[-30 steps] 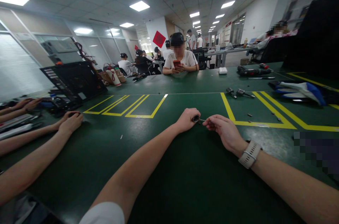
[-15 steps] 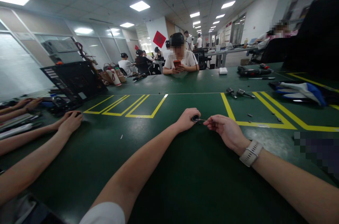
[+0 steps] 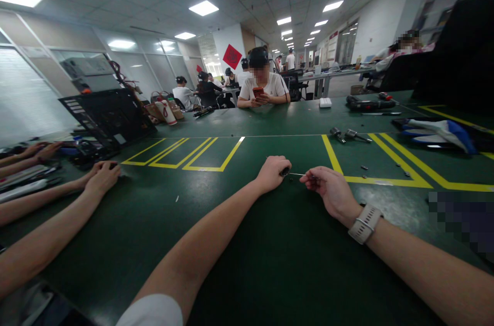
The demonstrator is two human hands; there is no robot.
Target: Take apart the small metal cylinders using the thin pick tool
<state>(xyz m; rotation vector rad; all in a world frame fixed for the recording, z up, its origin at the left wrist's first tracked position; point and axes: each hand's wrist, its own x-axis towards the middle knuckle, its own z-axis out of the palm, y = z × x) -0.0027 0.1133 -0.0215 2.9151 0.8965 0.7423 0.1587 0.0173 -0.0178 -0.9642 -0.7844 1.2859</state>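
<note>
One slim metal rod [image 3: 297,174] between left hand [image 3: 273,174] and right hand [image 3: 328,189], lying nearly level, long axis running straight from hand to hand. Pinched at its right end by thumb and fingertips of right hand, pointing left toward the round mouth of a dark round part [image 3: 284,172]. Fingers of left hand curled snugly about that part, mouth turned to face right hand. Right hand plainly the nearer to the rod's body, left hand just past its far tip. By judgement, alignment to watch: rod axis against the mouth's axis, apparently close to in line. Impossible to tell from here: tip inside the mouth or only at its rim.

Both hands low over the green table [image 3: 270,254], with a tiny dark piece [image 3: 290,179] lying just below the rod. Off to the right, inside yellow tape [image 3: 386,180], several small metal bits [image 3: 364,167] and, farther back, two metal chucks [image 3: 357,136]. Beyond those, a blue-and-white glove [image 3: 443,133] and a dark power tool [image 3: 368,104]. Well apart at left, a co-worker's hands [image 3: 103,179], close together.
</note>
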